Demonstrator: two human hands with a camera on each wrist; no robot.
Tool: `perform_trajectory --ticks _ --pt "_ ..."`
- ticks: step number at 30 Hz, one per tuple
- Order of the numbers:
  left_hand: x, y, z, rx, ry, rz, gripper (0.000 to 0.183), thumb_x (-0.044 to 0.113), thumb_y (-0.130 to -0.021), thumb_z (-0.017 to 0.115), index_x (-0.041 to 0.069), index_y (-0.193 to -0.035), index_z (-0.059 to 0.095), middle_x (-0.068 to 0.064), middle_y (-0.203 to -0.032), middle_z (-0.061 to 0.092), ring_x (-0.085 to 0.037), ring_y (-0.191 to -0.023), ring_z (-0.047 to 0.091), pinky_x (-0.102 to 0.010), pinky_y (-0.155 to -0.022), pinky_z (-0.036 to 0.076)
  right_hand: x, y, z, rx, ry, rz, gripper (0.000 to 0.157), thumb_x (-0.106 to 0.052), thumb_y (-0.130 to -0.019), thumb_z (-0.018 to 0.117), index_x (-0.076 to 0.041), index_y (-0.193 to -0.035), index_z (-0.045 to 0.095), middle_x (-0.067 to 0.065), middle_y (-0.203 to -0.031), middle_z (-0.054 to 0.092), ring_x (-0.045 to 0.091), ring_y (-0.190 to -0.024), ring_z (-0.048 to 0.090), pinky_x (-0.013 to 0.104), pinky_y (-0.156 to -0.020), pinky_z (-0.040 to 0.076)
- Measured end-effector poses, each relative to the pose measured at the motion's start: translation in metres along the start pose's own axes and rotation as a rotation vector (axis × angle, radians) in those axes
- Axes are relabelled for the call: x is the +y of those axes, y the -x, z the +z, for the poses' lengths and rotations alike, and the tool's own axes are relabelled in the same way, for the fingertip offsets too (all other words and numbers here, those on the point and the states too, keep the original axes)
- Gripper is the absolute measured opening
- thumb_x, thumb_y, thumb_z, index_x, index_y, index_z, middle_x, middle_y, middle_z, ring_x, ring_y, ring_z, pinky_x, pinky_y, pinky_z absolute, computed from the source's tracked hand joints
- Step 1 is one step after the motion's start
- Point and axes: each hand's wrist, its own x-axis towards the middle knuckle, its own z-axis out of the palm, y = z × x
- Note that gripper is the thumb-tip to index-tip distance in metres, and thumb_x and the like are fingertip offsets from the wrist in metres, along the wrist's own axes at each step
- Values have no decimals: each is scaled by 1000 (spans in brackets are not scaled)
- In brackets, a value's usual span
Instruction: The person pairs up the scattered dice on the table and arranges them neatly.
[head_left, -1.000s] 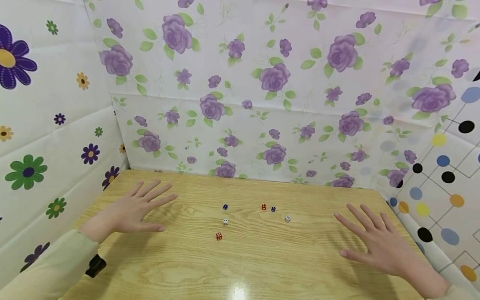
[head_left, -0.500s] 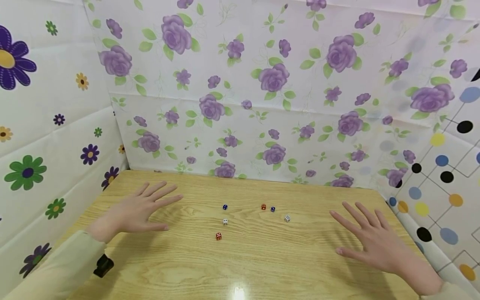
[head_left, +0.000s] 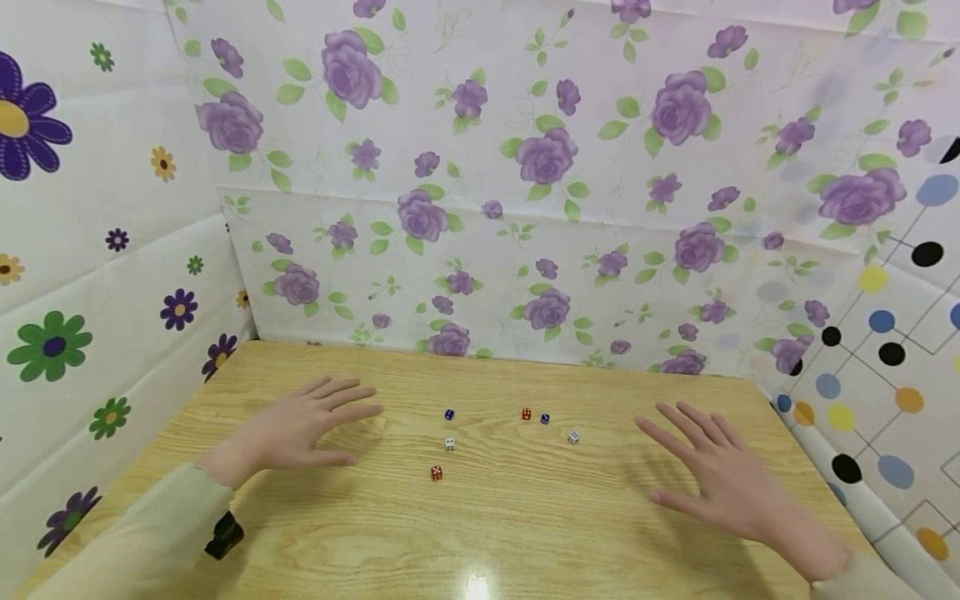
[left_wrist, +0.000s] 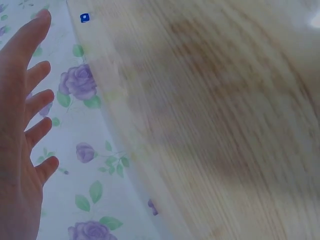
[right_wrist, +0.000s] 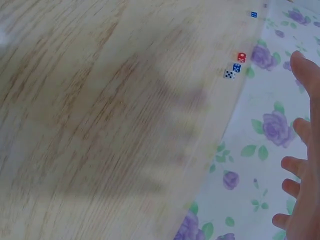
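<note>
left hand (head_left: 296,429), right hand (head_left: 723,479): fingers spread, empty, above tabletop (head_left: 525,525) | blue die (head_left: 449,414), white die (head_left: 450,444), red die (head_left: 437,472) nearer left; second red die (head_left: 527,413), second blue die (head_left: 545,418), second white die (head_left: 573,437) nearer right | likely spaced to keep like colours separate

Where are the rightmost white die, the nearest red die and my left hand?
Rightmost white die (head_left: 573,437), head view: middle of its visible faces.
Nearest red die (head_left: 437,473), head view: middle of its visible faces.
Left hand (head_left: 306,428), head view: back of the hand.
</note>
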Motion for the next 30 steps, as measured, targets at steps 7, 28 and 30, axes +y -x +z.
perform_trajectory --ticks 7,28,30 --pt "11 -6 9 -46 99 -8 65 51 -89 67 24 -146 49 -7 -148 53 -36 -136 48 -57 -107 41 -11 -6 11 -3 -85 -13 83 -51 -85 72 -33 -154 31 7 -161 32 40 -145 32 64 -110 26" --pt "44 -29 37 -47 326 -76 54 43 -90 69 22 -139 57 0 -134 60 -24 -125 56 -49 -100 48 -47 -22 36 69 -158 -114 82 -48 -81 77 -31 -152 38 -3 -153 46 29 -136 47 60 -95 45" --pt "48 -31 39 -46 353 -96 53 43 -90 69 21 -138 58 1 -132 61 -23 -123 57 -48 -100 49 -52 -24 38 81 -179 -128 83 -47 -80 78 -31 -151 39 -3 -150 49 28 -133 50 58 -94 47"
